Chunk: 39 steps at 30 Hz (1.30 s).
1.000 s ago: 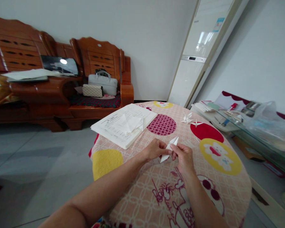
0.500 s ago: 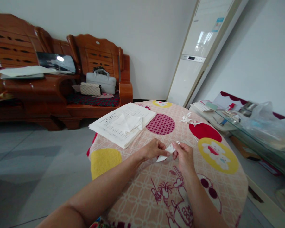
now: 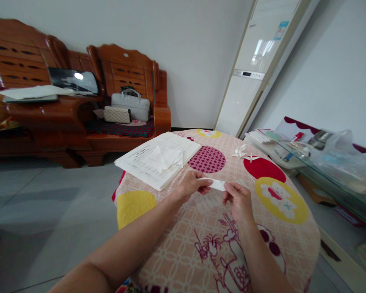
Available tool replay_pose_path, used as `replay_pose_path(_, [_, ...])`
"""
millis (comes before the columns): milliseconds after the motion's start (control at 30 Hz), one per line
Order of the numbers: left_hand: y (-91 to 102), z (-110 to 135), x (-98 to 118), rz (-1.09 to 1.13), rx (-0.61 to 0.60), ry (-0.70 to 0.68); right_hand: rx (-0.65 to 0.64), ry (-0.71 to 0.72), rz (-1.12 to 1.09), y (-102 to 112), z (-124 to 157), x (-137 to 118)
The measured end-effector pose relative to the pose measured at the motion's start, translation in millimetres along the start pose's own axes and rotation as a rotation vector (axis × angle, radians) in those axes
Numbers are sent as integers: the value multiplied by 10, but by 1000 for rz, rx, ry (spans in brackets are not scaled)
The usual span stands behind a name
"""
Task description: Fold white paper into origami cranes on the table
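Observation:
A narrow folded strip of white paper (image 3: 217, 184) is stretched between my two hands above the round table. My left hand (image 3: 195, 185) pinches its left end between thumb and fingers. The right end is in the grip of my right hand (image 3: 238, 197), thumb on top. Beyond the hands, folded white paper cranes (image 3: 240, 151) rest on the tablecloth. To the left lies a stack of printed sheets (image 3: 140, 167), with loose folded white paper (image 3: 164, 156) on top.
A patterned tablecloth (image 3: 177, 252) covers the round table. At the right stands a glass-topped stand (image 3: 332, 175) with papers and a plastic bag (image 3: 338, 152). A wooden sofa (image 3: 125, 73) with bags, and a tall air conditioner (image 3: 244, 89), stand behind.
The folded paper has turned from a slant to nearly level. My left hand has moved slightly up and left, while my right hand now grips the paper's right end.

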<state>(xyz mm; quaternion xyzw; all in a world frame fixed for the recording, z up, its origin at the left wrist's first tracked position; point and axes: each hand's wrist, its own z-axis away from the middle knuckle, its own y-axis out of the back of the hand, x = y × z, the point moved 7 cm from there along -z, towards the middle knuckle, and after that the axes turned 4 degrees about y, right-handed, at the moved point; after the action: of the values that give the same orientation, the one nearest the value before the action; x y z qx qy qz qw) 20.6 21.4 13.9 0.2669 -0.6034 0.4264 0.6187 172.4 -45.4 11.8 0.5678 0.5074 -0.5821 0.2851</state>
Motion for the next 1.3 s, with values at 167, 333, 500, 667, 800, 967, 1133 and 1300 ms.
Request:
replay_pose_path(167, [-99, 11, -59, 114, 14, 13, 29, -55, -134, -39, -12, 54])
replay_pose_path(333, [-228, 25, -125, 138, -51, 55, 97, -16, -98, -28, -11, 52])
replay_pose_path(500, [-321, 59, -140, 87, -138, 56, 114, 19, -62, -18, -9, 24])
replay_pose_path(667, [-329, 53, -100, 49, -175, -16, 31, 28, -23, -49, -1, -16])
replay_pose_path(800, [-274, 42, -6, 89, -189, -108, -19, -79, -56, -16, 6, 13])
replay_pose_path(967, [-304, 52, 30, 162, -280, -132, -42, -174, -61, -6, -2, 59])
replay_pose_path(1133, [-310, 21, -30, 80, -311, -137, -102, -270, 24, -7, 4, 186])
replay_pose_path(1300, [-163, -116, -280, -103, -217, -17, -272, -337, 288, -44, 12, 317])
